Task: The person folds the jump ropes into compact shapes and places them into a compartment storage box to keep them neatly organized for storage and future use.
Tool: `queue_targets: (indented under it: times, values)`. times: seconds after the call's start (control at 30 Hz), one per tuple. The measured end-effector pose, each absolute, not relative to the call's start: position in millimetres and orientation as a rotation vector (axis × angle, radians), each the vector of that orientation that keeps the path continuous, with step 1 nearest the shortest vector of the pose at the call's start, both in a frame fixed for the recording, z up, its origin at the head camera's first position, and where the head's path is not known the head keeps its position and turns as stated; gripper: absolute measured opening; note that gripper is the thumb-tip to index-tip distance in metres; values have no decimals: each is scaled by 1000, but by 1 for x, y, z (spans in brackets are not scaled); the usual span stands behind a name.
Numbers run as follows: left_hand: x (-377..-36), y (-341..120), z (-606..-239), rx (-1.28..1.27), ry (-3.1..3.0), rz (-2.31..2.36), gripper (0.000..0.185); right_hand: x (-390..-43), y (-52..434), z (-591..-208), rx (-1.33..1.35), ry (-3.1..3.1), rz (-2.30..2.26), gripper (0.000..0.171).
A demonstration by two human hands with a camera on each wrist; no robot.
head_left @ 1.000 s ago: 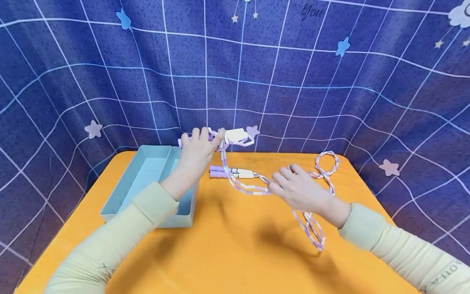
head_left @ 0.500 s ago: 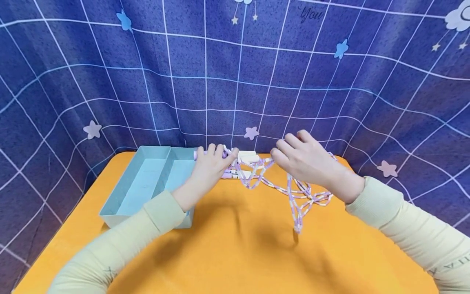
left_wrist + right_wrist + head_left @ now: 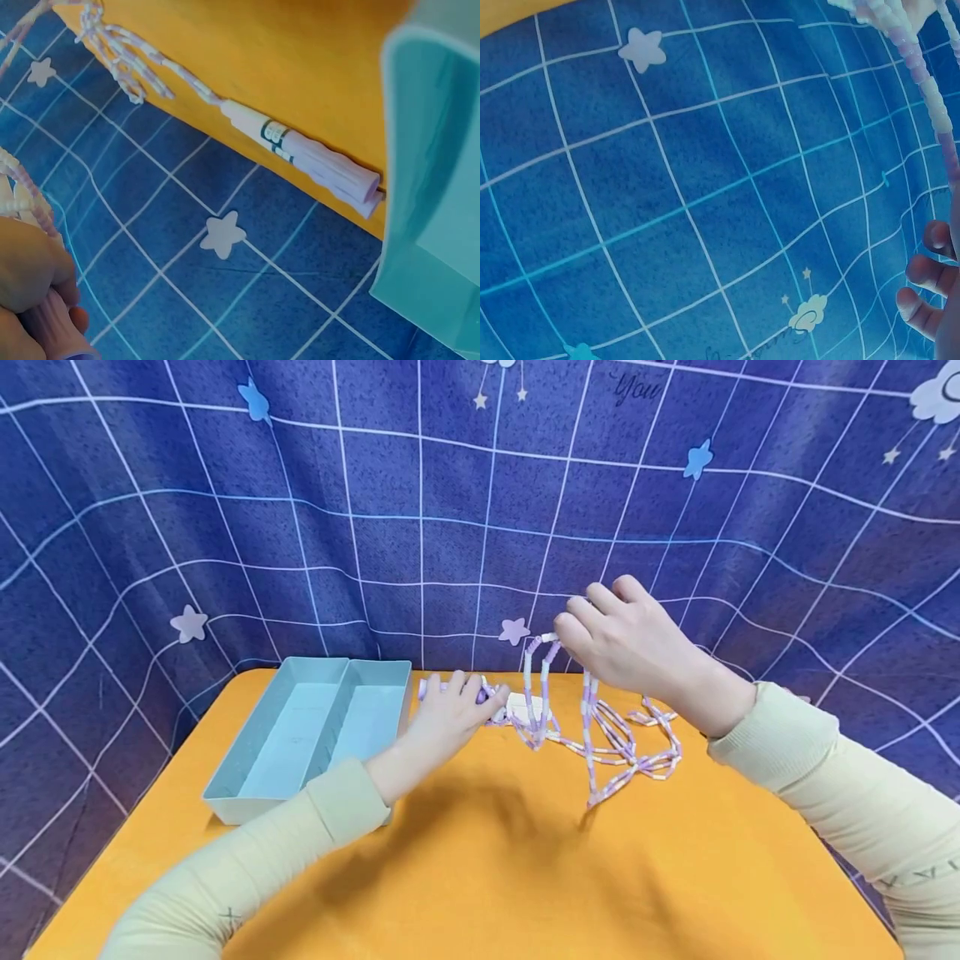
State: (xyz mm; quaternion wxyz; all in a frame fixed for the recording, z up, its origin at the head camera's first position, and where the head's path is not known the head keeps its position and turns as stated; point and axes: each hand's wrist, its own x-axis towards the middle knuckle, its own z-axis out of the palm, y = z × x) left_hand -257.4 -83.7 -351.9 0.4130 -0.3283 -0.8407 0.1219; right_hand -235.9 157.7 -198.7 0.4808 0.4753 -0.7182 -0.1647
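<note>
Orange table (image 3: 480, 877) front bare; left hand (image 3: 450, 714) grips handle (image 3: 56, 326) near back edge, right hand (image 3: 626, 643) lifts rope (image 3: 592, 735).

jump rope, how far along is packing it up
Partly gathered. The right hand holds loops of the rope lifted off the table; the rest lies in a loose heap. The left hand grips one purple handle; the other handle lies at the table's far edge. The tray holds nothing, so bundling and stowing likely remain.
</note>
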Motion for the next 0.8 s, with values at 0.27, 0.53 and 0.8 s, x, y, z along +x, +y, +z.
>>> queue_targets:
  times: [0.27,0.53,0.8]
  values:
    - [-251,-70,-353,-938,-2039,341,34,-241,149,-184,1128,-1768,-392,26]
    - [-239,-59,-350,-1070,-1951,386,29,-256,152,-181,1088,-1799,-353,21]
    - [-224,-54,-342,-1176,-1892,375,16,-271,159,-191,1066,-1898,-401,25]
